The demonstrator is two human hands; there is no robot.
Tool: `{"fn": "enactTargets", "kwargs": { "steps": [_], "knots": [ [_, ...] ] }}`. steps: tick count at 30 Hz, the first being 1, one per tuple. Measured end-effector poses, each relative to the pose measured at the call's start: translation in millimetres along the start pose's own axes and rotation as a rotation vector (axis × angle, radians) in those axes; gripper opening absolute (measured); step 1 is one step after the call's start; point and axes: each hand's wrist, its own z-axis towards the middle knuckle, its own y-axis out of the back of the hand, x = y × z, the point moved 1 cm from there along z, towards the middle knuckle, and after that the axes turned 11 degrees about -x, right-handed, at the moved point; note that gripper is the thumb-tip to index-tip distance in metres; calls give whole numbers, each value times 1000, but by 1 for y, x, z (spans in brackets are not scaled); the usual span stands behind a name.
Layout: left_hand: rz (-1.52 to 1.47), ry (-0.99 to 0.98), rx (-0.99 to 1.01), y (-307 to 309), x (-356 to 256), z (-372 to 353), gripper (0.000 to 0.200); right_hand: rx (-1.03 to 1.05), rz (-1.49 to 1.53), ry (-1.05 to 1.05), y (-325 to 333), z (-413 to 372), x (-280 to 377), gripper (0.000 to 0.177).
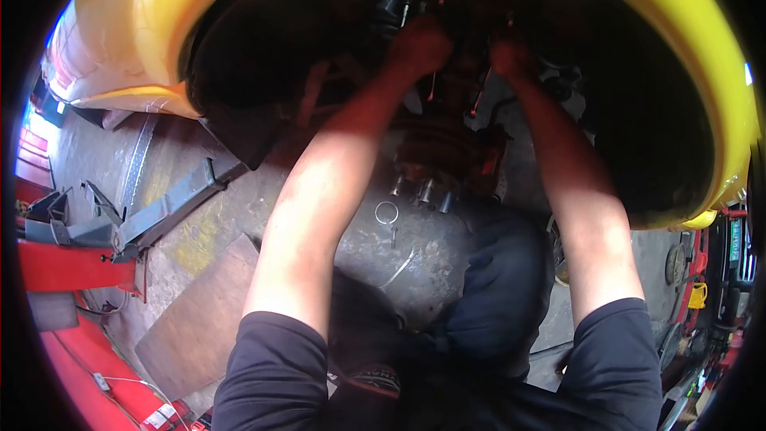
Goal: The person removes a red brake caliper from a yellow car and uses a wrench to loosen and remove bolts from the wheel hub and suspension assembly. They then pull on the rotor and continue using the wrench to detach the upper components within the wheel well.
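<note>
Both my hands reach up into the dark wheel arch of a yellow vehicle (694, 48). My left hand (423, 46) is closed in a fist beside the suspension parts; shadow hides what is in it. A short distance to its right, my right hand (511, 52) is also closed, near a thin shiny rod (479, 94) that slants down below it. Whether the hand grips that rod is too dark to tell. Below the hands sits a rusty wheel hub (431, 156) with several bright studs (427, 191) pointing toward me.
On the floor beneath the hub lie a metal ring (387, 213), a small bolt (393, 237) and a wrench (401, 266). A grey lift arm (171, 203) on a red base (76, 266) stands at left, near a flat brown board (199, 319). My bent knee (507, 287) is close below.
</note>
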Motion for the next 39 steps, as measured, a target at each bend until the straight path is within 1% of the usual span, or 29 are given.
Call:
{"fn": "enactTargets", "kwargs": {
  "steps": [1,3,4,6,9,11,13,15,16,17,19,20,21,22,23,24,25,27,30,33,34,35,36,37,38,39],
  "knots": [
    [27,24,-3,-2,1,1,11,-10,14,-12,1,1,-1,25],
    [78,71,-5,-7,0,-1,12,-99,-117,33,-11,-2,-3,26],
    [88,43,28,-9,1,-1,12,-128,-146,62,-17,-2,-5,26],
    [111,-14,96,9,-2,5,14,-188,-202,122,-19,-3,-3,26],
    [209,7,331,33,-29,5,16,-174,-144,111,-7,-6,-1,28],
    [-381,490,-325,46,-52,-38,20,-145,-155,107,-3,-8,1,27],
    [-314,578,-509,57,-76,-93,23,-184,-138,80,4,-5,-2,26],
    [-565,508,-546,85,-85,-115,26,-288,-97,54,-5,-8,-4,24],
    [-481,528,-549,85,-81,-120,26,-357,-81,48,-16,-9,-5,23],
    [-395,548,-556,83,-75,-121,27,-469,-78,51,-48,2,-12,22],
    [-347,565,-502,76,-57,-108,25,-405,41,-22,-47,9,-15,23],
    [-386,569,-430,73,-46,-97,23,-216,162,-96,-15,2,-8,27],
    [-330,509,-346,67,-36,-86,21,-27,283,-166,2,-2,-1,31],
    [-276,445,-267,62,-26,-75,20,-140,160,-117,-7,0,-1,28],
    [-133,315,-179,51,-19,-60,22,-256,34,-69,-26,3,-3,25],
    [9,186,-90,40,-11,-48,25,-296,-6,-56,-24,4,-2,24],
    [83,105,-153,31,-6,-39,21,-336,-48,-46,-24,4,-2,23],
    [223,-50,-277,10,2,-28,15,-259,36,-91,6,-9,3,24],
    [158,37,-68,-11,14,-6,11,-139,50,-57,-2,-5,-1,24],
    [64,-32,-149,-14,11,0,10,-201,57,-63,-4,-5,-1,26],
    [134,-20,-50,-16,8,-1,11,-150,36,-32,-5,-4,0,24],
    [203,-8,50,-3,-4,-1,12,-98,16,0,-4,-3,1,22],
    [274,2,150,12,-16,-4,14,-136,0,39,-6,-2,-1,21],
    [-131,343,-97,35,-29,-14,17,-175,-18,76,-8,-1,-2,20],
    [-546,676,-341,56,-45,-31,20,-299,-35,120,-16,-4,-7,19],
    [-487,674,-421,60,-57,-53,24,-422,-54,169,-22,-6,-10,19]
  ]
}}
